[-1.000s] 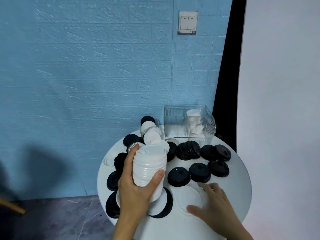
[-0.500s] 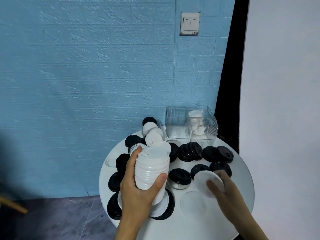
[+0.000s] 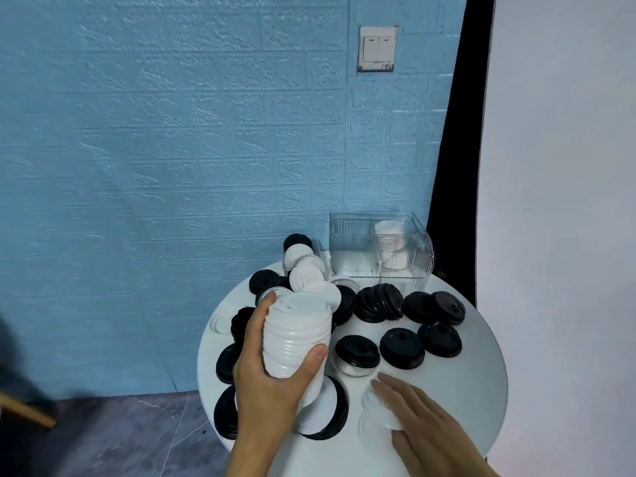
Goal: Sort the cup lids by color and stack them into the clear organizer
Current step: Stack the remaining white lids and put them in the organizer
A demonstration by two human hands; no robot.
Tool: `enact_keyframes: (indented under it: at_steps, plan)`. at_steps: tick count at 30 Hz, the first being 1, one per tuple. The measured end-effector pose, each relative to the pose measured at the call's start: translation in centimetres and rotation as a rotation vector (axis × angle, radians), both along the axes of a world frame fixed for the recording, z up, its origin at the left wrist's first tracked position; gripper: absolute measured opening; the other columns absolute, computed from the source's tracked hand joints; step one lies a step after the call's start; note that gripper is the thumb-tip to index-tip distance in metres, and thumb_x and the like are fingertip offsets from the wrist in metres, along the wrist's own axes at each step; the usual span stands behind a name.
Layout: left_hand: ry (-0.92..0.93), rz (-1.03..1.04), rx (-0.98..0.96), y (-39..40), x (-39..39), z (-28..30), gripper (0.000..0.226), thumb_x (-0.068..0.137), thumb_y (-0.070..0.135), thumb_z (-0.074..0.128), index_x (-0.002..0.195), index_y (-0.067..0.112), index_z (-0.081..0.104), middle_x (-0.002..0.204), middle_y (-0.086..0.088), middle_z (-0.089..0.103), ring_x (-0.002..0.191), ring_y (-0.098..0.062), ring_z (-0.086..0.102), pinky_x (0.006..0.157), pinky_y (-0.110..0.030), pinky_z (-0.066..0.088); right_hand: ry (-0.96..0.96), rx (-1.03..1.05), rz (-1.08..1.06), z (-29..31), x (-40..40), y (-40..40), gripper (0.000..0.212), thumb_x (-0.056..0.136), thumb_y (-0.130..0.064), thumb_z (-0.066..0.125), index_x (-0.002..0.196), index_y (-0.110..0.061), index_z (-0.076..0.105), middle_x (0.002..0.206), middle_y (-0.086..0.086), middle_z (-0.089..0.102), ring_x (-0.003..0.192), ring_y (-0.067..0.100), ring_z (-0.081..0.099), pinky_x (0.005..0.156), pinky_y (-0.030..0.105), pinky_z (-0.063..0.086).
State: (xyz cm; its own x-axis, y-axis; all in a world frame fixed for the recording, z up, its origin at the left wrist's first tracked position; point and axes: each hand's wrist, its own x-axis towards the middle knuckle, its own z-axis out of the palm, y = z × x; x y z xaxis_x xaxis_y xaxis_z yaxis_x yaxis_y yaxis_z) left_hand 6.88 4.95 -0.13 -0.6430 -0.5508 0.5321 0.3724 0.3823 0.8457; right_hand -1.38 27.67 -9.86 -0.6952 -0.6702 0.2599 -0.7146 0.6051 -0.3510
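Note:
My left hand [image 3: 272,380] grips a tall stack of white lids [image 3: 296,335] above the left part of the round white table [image 3: 468,390]. My right hand [image 3: 423,418] lies over a white lid [image 3: 373,407] at the table's front, fingers on top and thumb at its lower edge. The clear organizer [image 3: 351,235] stands at the back; its right compartment holds a stack of white lids [image 3: 390,242], its left one looks empty. Several black lids [image 3: 401,347] lie loose across the middle and left of the table.
More white lids [image 3: 306,270] lean in a pile behind my left hand. A black lid with a white one on it [image 3: 327,418] lies under my left wrist. A blue brick wall [image 3: 172,166] stands behind the table; a white panel [image 3: 568,201] is on the right.
My right hand lifted a white lid off the table, then came back down toward the front and now lies over white lids there. The left hand kept hold of its stack.

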Motion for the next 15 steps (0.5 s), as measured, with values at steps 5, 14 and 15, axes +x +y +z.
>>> enact_keyframes:
  at_steps: [5, 14, 15]
  plan:
    - [0.018, 0.007, -0.006, 0.1, -0.1, 0.0, 0.08, 0.058, 0.055, 0.079, 0.131, 0.063, 0.046, 0.135, 0.034, 0.055, 0.124, 0.007, 0.053, 0.091, -0.001, 0.04, 0.062, 0.014, 0.036, -0.1, 0.6, -0.3, 0.068, 0.07, -0.034, 0.05, 0.138, -0.033, 0.052, 0.141, -0.011, 0.06, 0.12, 0.011, 0.064, 0.086, 0.023, 0.059]
    - [0.041, 0.019, -0.013, 0.0, 0.1, 0.4, 0.077, 0.058, 0.053, 0.078, 0.125, 0.07, 0.045, 0.129, 0.04, 0.055, 0.119, 0.013, 0.053, 0.088, 0.002, 0.039, 0.163, 0.09, 0.092, 0.7, 0.8, -0.2, 0.082, 0.081, -0.085, 0.049, 0.144, -0.033, 0.052, 0.147, -0.009, 0.055, 0.125, 0.008, 0.06, 0.087, 0.025, 0.059]
    - [0.043, 0.02, -0.013, -0.1, 0.1, 0.4, 0.077, 0.058, 0.053, 0.078, 0.125, 0.07, 0.045, 0.129, 0.04, 0.055, 0.119, 0.013, 0.053, 0.088, 0.002, 0.038, 0.168, 0.04, 0.097, 0.5, 0.8, 0.0, 0.071, 0.084, -0.081, 0.052, 0.139, -0.037, 0.055, 0.144, -0.012, 0.057, 0.121, 0.008, 0.063, 0.084, 0.024, 0.06]
